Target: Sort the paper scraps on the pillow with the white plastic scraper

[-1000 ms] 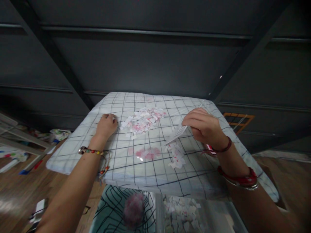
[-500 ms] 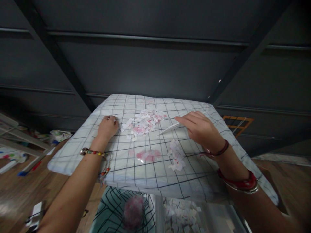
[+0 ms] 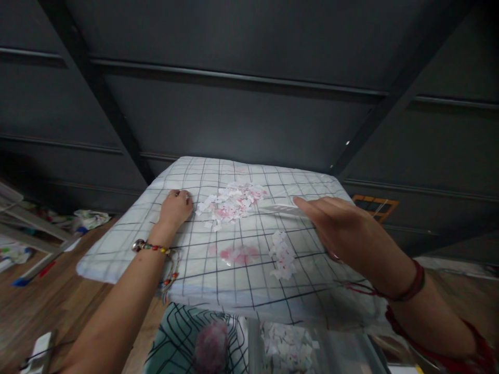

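Observation:
My left hand [image 3: 176,206] rests on the checked cloth with its fingers curled, just left of a loose pile of white and pink paper bits [image 3: 233,201]. Whether anything is inside those fingers is hidden. My right hand [image 3: 343,228] is closed on a thin, pale, pointed tool [image 3: 285,210] with slots along its side; its exact kind is unclear. The tool's tip points left, near the right side of the pile. Nearer me lie a smaller heap of white bits [image 3: 283,255] and a clear plastic piece with pink colour [image 3: 238,255].
A checked cloth [image 3: 195,259] covers the table, which stands against a dark panelled wall [image 3: 234,119]. Below its front edge are a clear bin of white paper bits [image 3: 288,345] and a pink fluffy clump [image 3: 211,345] on patterned teal fabric. White metal legs [image 3: 35,228] stand at left.
My right hand has moved right and towards me, and the tool has turned flatter, showing its slotted side. My left hand stays beside the pile. The view has shifted slightly.

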Tool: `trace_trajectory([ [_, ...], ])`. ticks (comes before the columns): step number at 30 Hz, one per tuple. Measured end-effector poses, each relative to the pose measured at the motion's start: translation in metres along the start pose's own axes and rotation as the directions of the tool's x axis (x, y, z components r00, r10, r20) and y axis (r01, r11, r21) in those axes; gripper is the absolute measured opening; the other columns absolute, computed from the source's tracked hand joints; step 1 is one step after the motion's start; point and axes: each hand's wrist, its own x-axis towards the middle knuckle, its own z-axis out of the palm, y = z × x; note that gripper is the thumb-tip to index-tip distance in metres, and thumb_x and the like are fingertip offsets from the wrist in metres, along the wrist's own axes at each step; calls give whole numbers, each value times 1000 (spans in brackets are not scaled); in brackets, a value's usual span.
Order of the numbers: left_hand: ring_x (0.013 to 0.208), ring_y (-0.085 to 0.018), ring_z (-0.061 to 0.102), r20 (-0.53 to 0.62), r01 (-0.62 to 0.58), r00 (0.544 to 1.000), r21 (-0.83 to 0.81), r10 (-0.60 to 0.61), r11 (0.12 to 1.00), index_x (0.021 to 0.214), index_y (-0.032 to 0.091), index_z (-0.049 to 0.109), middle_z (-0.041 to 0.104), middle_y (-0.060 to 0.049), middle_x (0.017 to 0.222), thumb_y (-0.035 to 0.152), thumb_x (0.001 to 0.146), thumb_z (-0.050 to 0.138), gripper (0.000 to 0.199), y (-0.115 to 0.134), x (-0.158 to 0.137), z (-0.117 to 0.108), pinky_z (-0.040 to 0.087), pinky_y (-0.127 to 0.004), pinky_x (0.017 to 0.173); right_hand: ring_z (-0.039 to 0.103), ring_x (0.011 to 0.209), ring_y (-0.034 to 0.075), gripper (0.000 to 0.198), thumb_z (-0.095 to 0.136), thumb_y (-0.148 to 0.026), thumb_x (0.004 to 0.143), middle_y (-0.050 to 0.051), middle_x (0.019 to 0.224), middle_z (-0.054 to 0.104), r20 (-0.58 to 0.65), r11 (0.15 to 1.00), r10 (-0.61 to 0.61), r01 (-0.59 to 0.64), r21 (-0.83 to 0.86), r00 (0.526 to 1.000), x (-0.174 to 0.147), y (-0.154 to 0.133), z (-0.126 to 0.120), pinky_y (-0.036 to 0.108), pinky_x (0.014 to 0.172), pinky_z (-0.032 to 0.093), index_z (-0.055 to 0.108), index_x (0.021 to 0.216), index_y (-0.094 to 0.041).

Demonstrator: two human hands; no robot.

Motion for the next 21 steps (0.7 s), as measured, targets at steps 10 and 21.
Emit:
trace_trajectory([
  [10, 109, -29, 55, -54, -35, 998, -4, 34, 999, 111, 9, 63, 61, -18, 108, 22, 82, 39, 39, -2, 0, 3, 47, -41, 93, 55, 56, 16, 28, 43, 1, 77, 4, 68, 65, 103, 987, 105, -117, 114, 989, 12, -16, -1, 29, 56, 43, 61, 87, -18],
  [21, 112, -28, 54, -38, -48, 998, 38, 49, 998, 114, 9, 62, 62, -18, 109, 24, 85, 35, 42, -4, 0, 3, 46, -39, 94, 44, 49, 15, 27, 48, -4, 76, 1, 52, 52, 78, 968, 91, -106, 227, 993, 21, -16, -7, 33, 52, 34, 54, 58, -23],
])
